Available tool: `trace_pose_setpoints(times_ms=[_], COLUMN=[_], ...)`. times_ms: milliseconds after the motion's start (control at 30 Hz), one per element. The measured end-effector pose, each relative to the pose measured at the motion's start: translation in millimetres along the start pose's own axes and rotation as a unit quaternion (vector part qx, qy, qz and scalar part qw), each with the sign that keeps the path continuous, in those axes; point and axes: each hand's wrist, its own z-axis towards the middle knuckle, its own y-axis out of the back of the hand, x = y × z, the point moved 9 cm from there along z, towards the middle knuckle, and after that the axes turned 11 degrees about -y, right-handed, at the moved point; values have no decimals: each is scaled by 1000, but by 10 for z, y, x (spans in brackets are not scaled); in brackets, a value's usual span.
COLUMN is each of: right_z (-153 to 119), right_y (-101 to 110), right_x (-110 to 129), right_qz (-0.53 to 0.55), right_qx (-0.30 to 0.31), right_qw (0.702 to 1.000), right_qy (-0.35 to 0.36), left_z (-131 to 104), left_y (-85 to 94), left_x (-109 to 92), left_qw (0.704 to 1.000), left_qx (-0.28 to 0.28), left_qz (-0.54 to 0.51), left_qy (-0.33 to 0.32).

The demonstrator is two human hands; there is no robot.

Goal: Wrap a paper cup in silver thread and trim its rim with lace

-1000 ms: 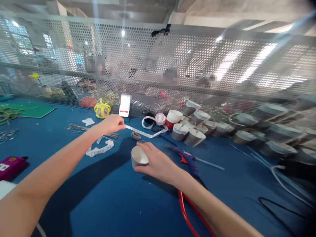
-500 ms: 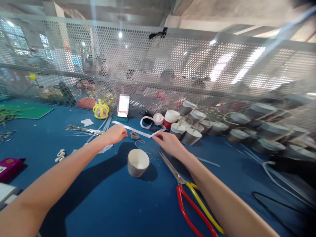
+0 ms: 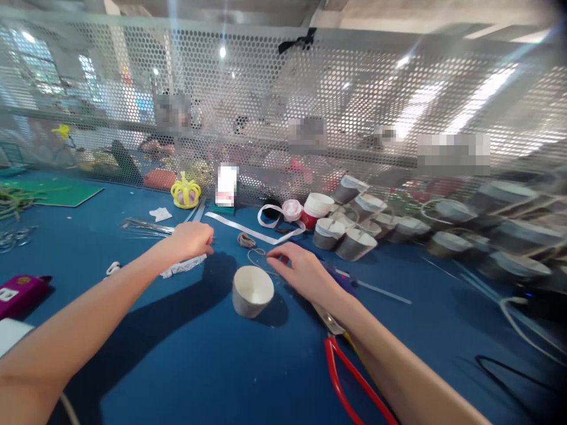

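My left hand (image 3: 194, 237) hovers over the table's left middle, fingers curled; whatever they may hold is hidden. My right hand (image 3: 301, 268) reaches in from the right, thumb and forefinger apart, close to a grey cord (image 3: 246, 240) whose loose end trails toward it. Between and below the hands stands a grey cup (image 3: 253, 292), upright, pale inside. A white ribbon (image 3: 241, 229) lies in a long curve beyond both hands, touched by neither. Scissors with red and yellow handles (image 3: 339, 378) lie partly hidden under my right forearm.
Many grey cups (image 3: 354, 244) crowd the right back. A phone (image 3: 227, 185) stands before a perforated metal screen (image 3: 248, 88). Thin wires (image 3: 148, 226) and a yellow crown-shaped piece (image 3: 185, 193) lie left. A magenta tool (image 3: 24, 295) sits at far left, a green board (image 3: 66, 195) behind it.
My right hand has let go of the white ribbon and come nearer, toward the cord. My left hand has drawn back to the left, away from the ribbon. The view has shifted slightly.
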Motion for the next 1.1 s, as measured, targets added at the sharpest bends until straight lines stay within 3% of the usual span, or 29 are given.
trace_pose_setpoints(times_ms=[133,267,367,433,500,567,667,800,900,1000,1033,1100], right_z=[-145,-290,-385,-449,-518,-595,-718,-889,-987,-1034,-1058,-1126], right_y=[105,162,287,380,455,496,503,481,383,45,-123,-447], right_x=[58,108,189,274,385,502,625,692,721,677,647,611], right_qz=[59,82,110,130,144,151,163,181,206,284,331,466], right_qx=[-17,-19,-39,-53,-66,-75,-74,-61,-17,99,151,237], right_qw=[998,996,993,990,987,985,982,978,977,953,928,837], right_qy=[0,3,7,12,23,41,65,79,60,-30,-76,-164], left_z=[-173,-244,-298,-342,-381,-408,-426,-460,-521,-635,-689,-812], left_y=[-246,-392,-163,92,369,472,155,-270,-349,-238,-214,-184], left_x=[177,105,-40,-164,-266,-320,-212,34,-33,-349,-495,-847], left_qw=[998,998,994,988,973,974,994,995,992,985,979,952], left_qx=[41,55,43,28,-21,-33,58,90,114,128,137,149], left_qz=[14,-28,-80,-125,-204,-191,-46,-7,-22,-62,-90,-207], left_qy=[39,-10,-55,-84,-107,-121,-85,-31,-52,-100,-118,-170])
